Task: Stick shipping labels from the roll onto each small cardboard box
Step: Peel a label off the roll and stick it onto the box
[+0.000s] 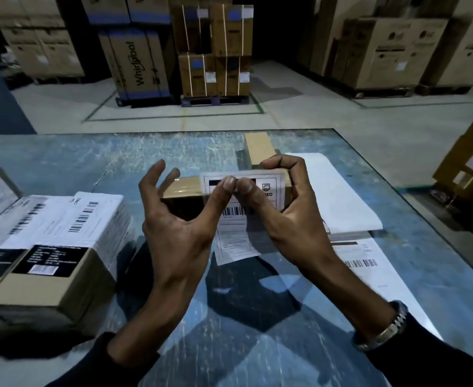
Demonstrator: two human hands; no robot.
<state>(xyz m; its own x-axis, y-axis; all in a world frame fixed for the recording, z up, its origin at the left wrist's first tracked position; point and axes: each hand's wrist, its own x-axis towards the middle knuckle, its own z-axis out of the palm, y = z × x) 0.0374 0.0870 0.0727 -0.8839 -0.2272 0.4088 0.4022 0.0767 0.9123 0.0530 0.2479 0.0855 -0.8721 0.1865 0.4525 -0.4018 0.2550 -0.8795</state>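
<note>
I hold a small brown cardboard box (182,187) above the middle of the blue table (62,163). A white shipping label (235,244) with a barcode lies over the box's top edge and hangs down its near face. My right hand (288,219) grips the box's right end, fingers curled over the top and thumb pressing the label. My left hand (173,230) presses its thumb on the label beside the right thumb, while its fingers are spread and raised clear of the box's left part.
Another small plain box (259,148) lies just behind. Labelled boxes (62,247) are grouped at the left. At the right lie a white sheet (341,196) and a printed label sheet (360,261). Large cartons on pallets (215,76) stand on the floor beyond.
</note>
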